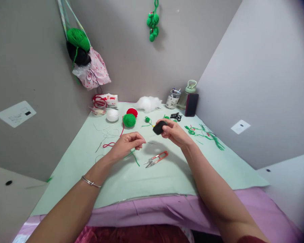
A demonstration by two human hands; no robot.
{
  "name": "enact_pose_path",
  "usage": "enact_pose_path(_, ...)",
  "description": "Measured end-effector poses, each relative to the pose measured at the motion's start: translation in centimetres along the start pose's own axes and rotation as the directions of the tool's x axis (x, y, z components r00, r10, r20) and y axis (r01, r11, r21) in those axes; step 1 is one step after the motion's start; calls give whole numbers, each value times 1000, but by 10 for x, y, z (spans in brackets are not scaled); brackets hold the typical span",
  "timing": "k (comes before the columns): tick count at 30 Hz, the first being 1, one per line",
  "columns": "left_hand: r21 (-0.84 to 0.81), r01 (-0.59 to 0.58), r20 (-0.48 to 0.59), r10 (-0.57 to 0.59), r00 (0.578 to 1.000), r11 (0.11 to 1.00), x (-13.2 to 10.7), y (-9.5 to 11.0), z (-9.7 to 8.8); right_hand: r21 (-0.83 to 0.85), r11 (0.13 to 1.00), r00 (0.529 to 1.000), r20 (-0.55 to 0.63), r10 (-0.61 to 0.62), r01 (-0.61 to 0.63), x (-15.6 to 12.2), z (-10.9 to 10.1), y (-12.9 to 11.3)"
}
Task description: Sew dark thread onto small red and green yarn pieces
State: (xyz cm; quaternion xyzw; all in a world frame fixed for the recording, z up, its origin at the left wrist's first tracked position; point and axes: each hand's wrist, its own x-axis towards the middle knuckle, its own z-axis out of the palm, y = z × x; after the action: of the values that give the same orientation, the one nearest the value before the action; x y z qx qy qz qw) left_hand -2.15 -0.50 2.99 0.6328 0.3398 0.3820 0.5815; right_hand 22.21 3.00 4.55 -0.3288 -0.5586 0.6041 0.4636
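Observation:
My right hand (pixel 171 131) grips a small black rounded object (pixel 159 128) between thumb and fingers, above the table; its kind is not clear. To the left, my left hand (pixel 130 145) hovers low with its fingers curled and the thumb against them. Whether anything thin is pinched there, I cannot make out. Thread snips with orange handles (pixel 157 159) lie on the table just below and between both hands. Green yarn ends (pixel 135 158) show under my left hand. Thin needle-like pieces (pixel 152 143) rest between the hands. A small green crocheted piece (pixel 147 119) sits beyond them.
Green (pixel 129 120), red (pixel 132 112) and white (pixel 112 115) yarn balls stand at back left. White stuffing (pixel 149 103), a pen cup (pixel 173 99), a green bottle (pixel 189 94) and a phone (pixel 191 105) line the back. Green yarn scraps (pixel 212 136) lie right. Walls enclose three sides.

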Motion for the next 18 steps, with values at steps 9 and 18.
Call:
enact_pose_path(9, 71, -33, 115, 24, 993, 997, -12, 23, -29, 516, 845, 889, -441, 125, 137, 19, -45, -4)
enact_pose_path(18, 59, -153, 517, 101, 850, 987, -30, 29, -83, 517, 813, 787, -604, 123, 269, 17, -80, -9)
